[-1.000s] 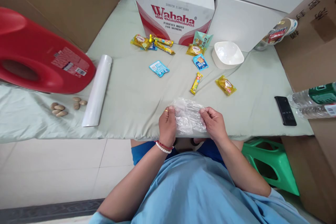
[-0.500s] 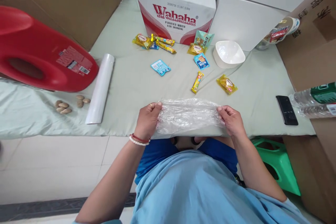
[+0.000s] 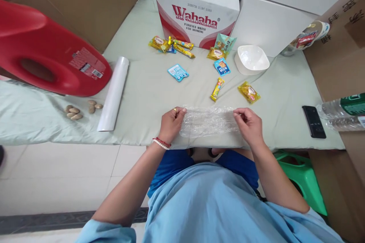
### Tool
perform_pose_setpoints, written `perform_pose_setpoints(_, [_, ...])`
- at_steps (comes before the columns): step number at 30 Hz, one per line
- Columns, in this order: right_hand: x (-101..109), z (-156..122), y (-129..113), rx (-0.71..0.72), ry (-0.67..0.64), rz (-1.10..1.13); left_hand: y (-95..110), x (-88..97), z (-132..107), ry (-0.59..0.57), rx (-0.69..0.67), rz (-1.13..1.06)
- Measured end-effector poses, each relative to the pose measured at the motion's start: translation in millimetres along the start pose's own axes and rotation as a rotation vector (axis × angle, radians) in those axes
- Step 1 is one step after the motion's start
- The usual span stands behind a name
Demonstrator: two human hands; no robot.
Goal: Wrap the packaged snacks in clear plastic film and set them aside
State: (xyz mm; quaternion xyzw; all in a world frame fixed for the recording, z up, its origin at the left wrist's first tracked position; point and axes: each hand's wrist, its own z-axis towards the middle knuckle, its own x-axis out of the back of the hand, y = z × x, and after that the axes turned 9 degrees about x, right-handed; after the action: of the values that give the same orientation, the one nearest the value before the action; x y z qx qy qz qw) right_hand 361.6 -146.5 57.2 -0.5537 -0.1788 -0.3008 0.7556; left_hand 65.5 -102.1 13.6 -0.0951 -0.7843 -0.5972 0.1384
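A crinkled sheet of clear plastic wrap [image 3: 209,121] stretches between my two hands at the table's front edge. My left hand [image 3: 173,123] pinches its left end between thumb and fingers; a ring and red and white bracelets show on that side. At the other end, my right hand [image 3: 250,124] is closed on the wrap's upper right corner. Just beyond the wrap lie a yellow stick-shaped snack packet [image 3: 217,89] and a yellow snack packet [image 3: 249,92]. A blue snack packet [image 3: 178,72] is farther back.
A white roll [image 3: 113,94] lies left, beside several brown nuts or stones [image 3: 73,112] and a big red jug [image 3: 57,53]. A white bowl [image 3: 252,60] and more packets sit before the Wahaha box [image 3: 198,15]. A phone [image 3: 314,121] and plastic bottles [image 3: 342,111] are right.
My hands have come closer together, so the wrap spans a shorter width and sits slightly higher in view. The whole scene has shifted slightly right as the head moved.
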Motion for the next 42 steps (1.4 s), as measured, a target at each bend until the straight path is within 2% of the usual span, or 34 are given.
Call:
perform_pose_setpoints(5, [-49.5, 30.3, -21.7, 0.220, -0.232, 0.097, -2.4, -0.4, -3.8, -0.055, 0.018, -0.002])
perform_pose_setpoints(8, [-74.6, 47.1, -24.1, 0.225, -0.356, 0.099, -2.5, 0.5, -5.6, -0.062, -0.017, -0.034])
perform_pose_setpoints(11, [-86.1, 52.2, -22.9, 0.249, -0.405, 0.093, -3.3, 1.6, -7.3, -0.054, -0.015, -0.073])
perform_pose_setpoints(14, [-90.8, 48.9, -19.0, 0.289, -0.452, 0.062, -5.3, 1.1, -7.9, -0.073, 0.035, -0.122])
perform_pose_setpoints(17, [-95.6, 44.4, -14.4, 0.263, -0.469, -0.020, -5.1, 0.0, -7.2, -0.097, 0.075, -0.136])
perform_pose_setpoints(23, [-95.0, 40.6, -18.8, 0.318, -0.482, -0.087, 13.9, 2.0, 1.2, -0.179, 0.206, -0.136])
perform_pose_setpoints(28, [-87.8, 37.1, -28.4, 0.442, -0.482, -0.152, 26.9, -2.8, 10.5, -0.214, 0.093, 0.033])
perform_pose_setpoints(30, [-86.4, 34.8, -28.6, 0.467, -0.451, -0.178, 26.9, -6.3, 10.6, -0.211, 0.073, 0.007])
perform_pose_setpoints(34, [-85.8, 28.3, -24.9, 0.500, -0.391, -0.220, 23.8, -10.9, 6.9, -0.208, 0.125, -0.088])
perform_pose_setpoints(42, [-83.3, 19.6, -23.3, 0.546, -0.274, -0.229, 24.5, -9.9, 0.6, -0.259, 0.112, -0.158])
